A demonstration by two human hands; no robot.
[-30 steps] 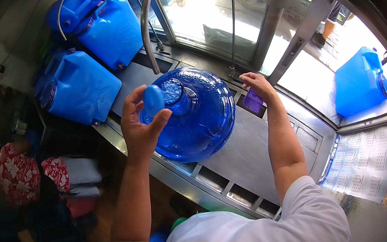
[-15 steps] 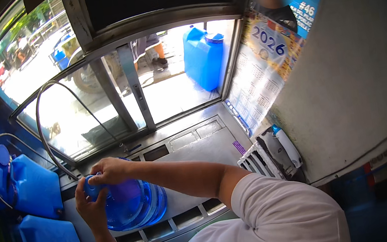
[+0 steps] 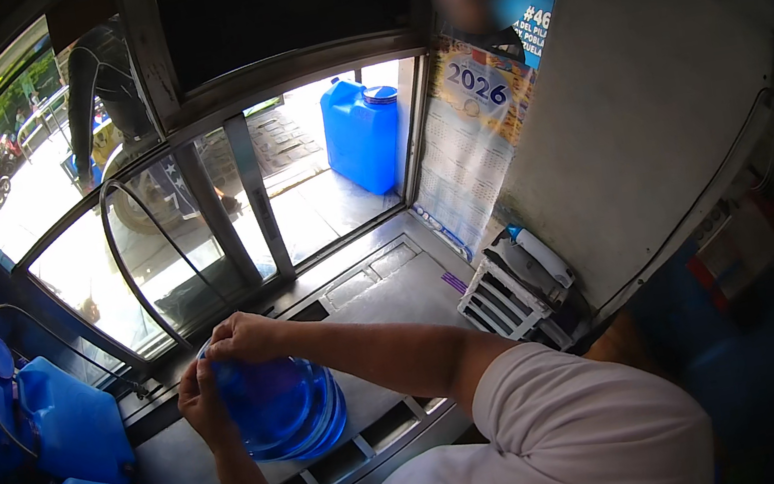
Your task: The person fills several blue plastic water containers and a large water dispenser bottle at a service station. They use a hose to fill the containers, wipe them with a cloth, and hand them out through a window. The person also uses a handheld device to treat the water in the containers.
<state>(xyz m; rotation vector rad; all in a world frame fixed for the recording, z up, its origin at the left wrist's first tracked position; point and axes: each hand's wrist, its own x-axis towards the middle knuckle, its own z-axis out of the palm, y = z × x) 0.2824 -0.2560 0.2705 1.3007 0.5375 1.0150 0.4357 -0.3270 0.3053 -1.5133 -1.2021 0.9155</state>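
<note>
A round, translucent blue water jug [image 3: 287,410] stands upright on the metal counter, its upper end toward my hands. My right hand [image 3: 246,339] reaches across from the right, fingers bent and pressed together at the jug's mouth. Close against it, my left hand [image 3: 200,398] comes up from below with its fingers curled round the near left side of the mouth. Between them only a light blue sliver of the cap [image 3: 205,350] shows; the rest is hidden behind my fingers.
Blue flat-sided containers [image 3: 78,413] crowd the left end of the slotted metal counter [image 3: 377,340]. A thin curved hose [image 3: 118,259] rises behind the jug. Beyond the window opening stands another blue container [image 3: 363,139]. A white rack [image 3: 508,304] sits at the right end, below a calendar [image 3: 465,143].
My hands have drawn closer together over the cap and now cover most of it. The whole view has shifted. Outside, the legs near the opening have moved left behind the glass.
</note>
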